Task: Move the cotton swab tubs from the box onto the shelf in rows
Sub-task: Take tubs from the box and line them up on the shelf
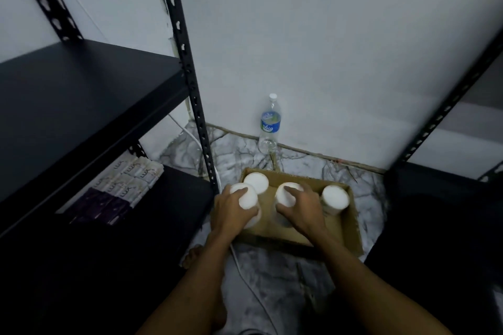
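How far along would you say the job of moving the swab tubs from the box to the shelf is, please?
Nothing looks done yet: the black shelf shows no tubs. In hand: the left hand grips one tub and the right hand grips another, both over the cardboard box. Left: at least two more tubs stand in the box.

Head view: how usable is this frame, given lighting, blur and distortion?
Head view: dim overall; the black metal shelf loses detail in shadow, while the white round tub lids in the brown cardboard box glare, nearly featureless. Wide-angle bending tilts the uprights, and edges are soft; both hands stay readable.
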Demonstrator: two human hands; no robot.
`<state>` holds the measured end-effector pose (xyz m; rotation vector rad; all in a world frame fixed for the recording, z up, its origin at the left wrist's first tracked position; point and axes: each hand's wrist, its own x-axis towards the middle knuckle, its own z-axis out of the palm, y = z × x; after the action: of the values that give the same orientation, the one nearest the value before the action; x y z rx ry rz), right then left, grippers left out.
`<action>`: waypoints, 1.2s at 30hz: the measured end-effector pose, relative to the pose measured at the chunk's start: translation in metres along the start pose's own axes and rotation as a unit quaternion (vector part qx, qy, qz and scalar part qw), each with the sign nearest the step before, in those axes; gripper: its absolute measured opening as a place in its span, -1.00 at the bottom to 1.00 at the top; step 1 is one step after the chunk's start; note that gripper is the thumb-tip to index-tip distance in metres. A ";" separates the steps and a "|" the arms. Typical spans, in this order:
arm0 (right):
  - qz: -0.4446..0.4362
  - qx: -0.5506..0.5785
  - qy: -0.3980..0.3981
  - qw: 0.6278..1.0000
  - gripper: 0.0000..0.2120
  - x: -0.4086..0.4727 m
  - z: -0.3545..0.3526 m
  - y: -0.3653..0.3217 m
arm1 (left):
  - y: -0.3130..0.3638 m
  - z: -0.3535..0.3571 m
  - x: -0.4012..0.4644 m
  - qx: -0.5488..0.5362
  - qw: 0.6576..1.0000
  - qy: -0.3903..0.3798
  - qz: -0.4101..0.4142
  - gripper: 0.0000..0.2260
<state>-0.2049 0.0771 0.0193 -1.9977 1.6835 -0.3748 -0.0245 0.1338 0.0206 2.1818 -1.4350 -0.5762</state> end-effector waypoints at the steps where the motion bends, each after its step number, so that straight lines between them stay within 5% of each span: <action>1: -0.002 -0.001 0.007 1.000 -0.40 -0.001 -0.006 -0.006 | 0.002 -0.007 -0.002 0.000 1.000 0.005 -0.005 -0.41; 14: -0.121 0.146 0.066 0.980 -0.46 0.000 -0.084 -0.139 | 0.024 -0.129 -0.022 -0.002 0.983 0.185 0.008 -0.41; 26: -0.278 0.267 0.051 0.922 -0.65 0.038 -0.207 -0.221 | 0.095 -0.247 -0.011 -0.196 0.940 0.275 0.052 -0.56; 36: -0.413 0.304 -0.019 0.858 -0.68 0.047 -0.197 -0.309 | 0.080 -0.315 -0.037 -0.206 0.890 0.407 0.011 -0.71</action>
<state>-0.0374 0.0276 0.3447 -2.0619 0.4592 -1.0023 0.0841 0.1866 0.3242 1.7225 -0.7829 0.0738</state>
